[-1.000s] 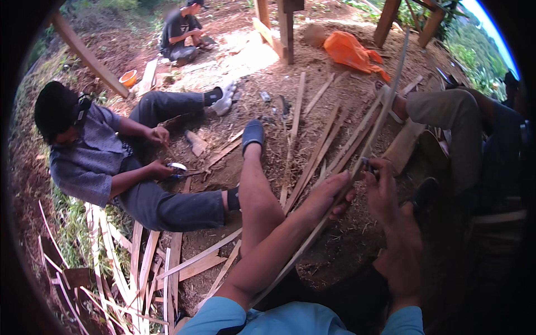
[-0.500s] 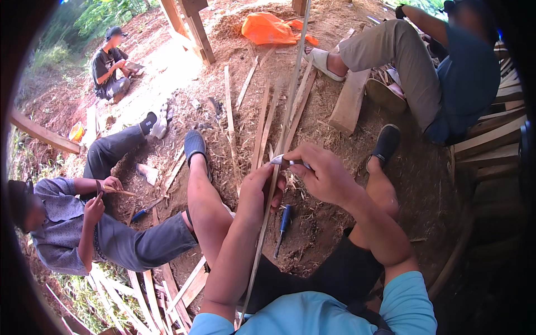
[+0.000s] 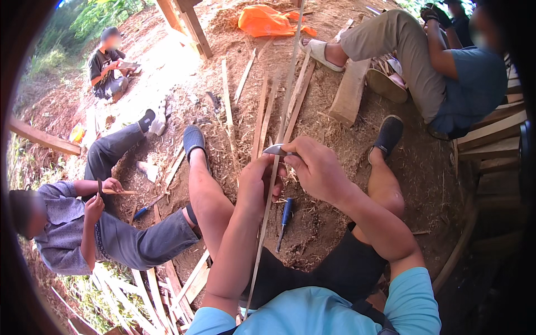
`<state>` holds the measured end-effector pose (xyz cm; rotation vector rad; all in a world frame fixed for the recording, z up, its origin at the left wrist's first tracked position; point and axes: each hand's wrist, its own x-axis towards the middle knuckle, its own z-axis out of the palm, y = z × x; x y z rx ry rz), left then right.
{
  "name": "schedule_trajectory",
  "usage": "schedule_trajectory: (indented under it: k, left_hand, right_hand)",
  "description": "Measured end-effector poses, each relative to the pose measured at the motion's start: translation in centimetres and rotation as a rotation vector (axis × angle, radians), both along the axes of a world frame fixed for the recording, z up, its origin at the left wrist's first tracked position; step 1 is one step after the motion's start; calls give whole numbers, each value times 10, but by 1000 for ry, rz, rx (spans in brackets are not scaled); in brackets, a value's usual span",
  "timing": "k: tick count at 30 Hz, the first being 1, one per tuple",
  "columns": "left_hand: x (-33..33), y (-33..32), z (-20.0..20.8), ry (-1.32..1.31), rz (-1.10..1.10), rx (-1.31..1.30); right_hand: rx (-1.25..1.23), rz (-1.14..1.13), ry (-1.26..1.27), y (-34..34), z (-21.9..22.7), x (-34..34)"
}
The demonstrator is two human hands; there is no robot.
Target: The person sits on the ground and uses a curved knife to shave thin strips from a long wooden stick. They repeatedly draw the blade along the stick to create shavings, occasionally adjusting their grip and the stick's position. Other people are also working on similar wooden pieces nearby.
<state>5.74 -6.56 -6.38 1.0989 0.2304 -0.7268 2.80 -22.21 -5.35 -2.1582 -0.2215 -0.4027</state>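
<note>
My left hand (image 3: 258, 180) is closed around a long, thin wooden strip (image 3: 261, 240), which runs from my lap up past the far edge of the view. In my right hand (image 3: 321, 170) is a small knife (image 3: 274, 149), its short metal blade lying across the strip just above my left fingers. The right fist hides most of the knife's handle. Below my hands, on the dirt between my legs, lies a blue-handled tool (image 3: 286, 212) with a dark, narrow shaft.
Several wooden strips (image 3: 228, 103) lie ahead among shavings. A thick wood block (image 3: 350, 94) is by a seated person (image 3: 474, 72) at right. Another person (image 3: 67, 218) works a strip at left; a third (image 3: 108, 67) sits farther back. An orange plastic bag (image 3: 265, 21) lies beyond.
The knife blade has turned slightly and shows its flat side more plainly. My hands stay close together on the strip. The person at right has shifted, with both hands now in view.
</note>
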Motion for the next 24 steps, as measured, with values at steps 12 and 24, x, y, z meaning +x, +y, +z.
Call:
schedule_trajectory:
  k: [12, 24]
  left_hand:
    - [-14, -8, -6, -98, -49, 102]
    - [10, -1, -11, -189, -41, 181]
  right_hand:
    - [-116, -28, -25, -17, -10, 25]
    - [-170, -24, -15, -16, -15, 28]
